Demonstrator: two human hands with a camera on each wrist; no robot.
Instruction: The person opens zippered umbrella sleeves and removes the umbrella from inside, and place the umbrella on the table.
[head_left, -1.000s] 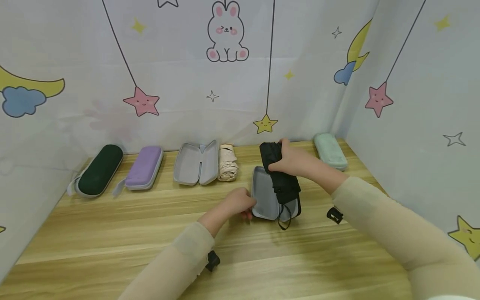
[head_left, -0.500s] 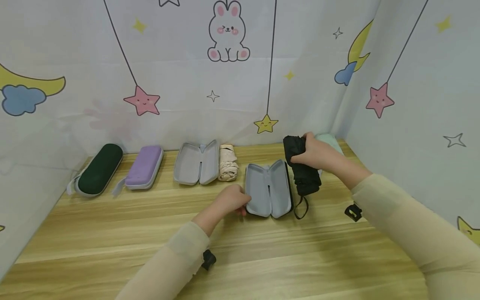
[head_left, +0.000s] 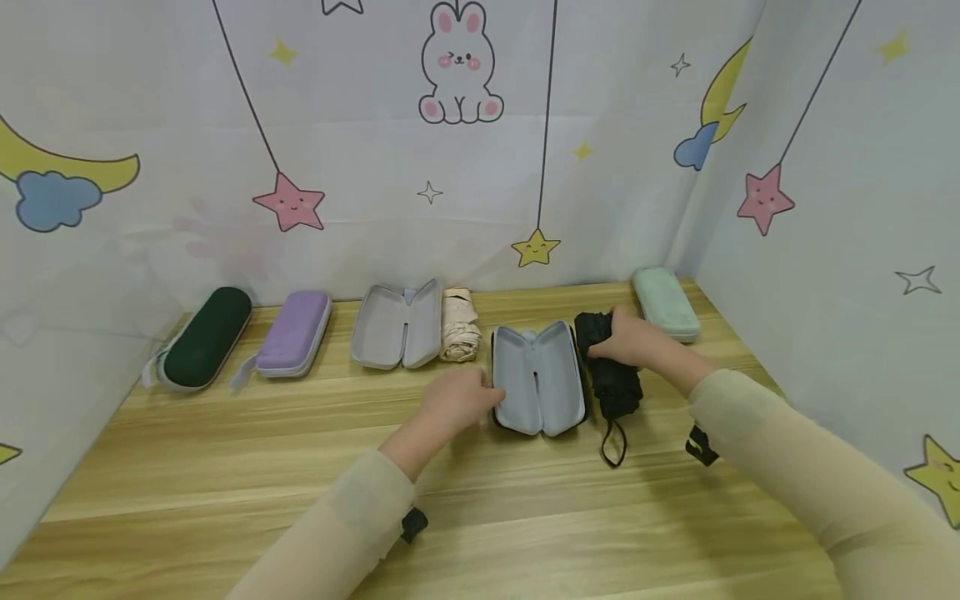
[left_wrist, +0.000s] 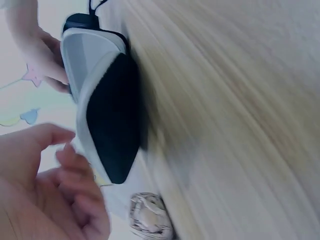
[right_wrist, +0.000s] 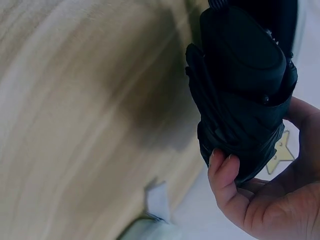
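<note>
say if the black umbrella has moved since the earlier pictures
Yes: in the head view the black umbrella has gone right, then down, against the hanging yellow star.

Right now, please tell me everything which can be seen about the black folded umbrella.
The black folded umbrella is a bundle of creased, fabric-like material, with a smooth, rounded near end and a thin cord loop beyond it. It slants just right of the open case. The right hand grips its far part. Whether it touches the table is unclear.
</note>
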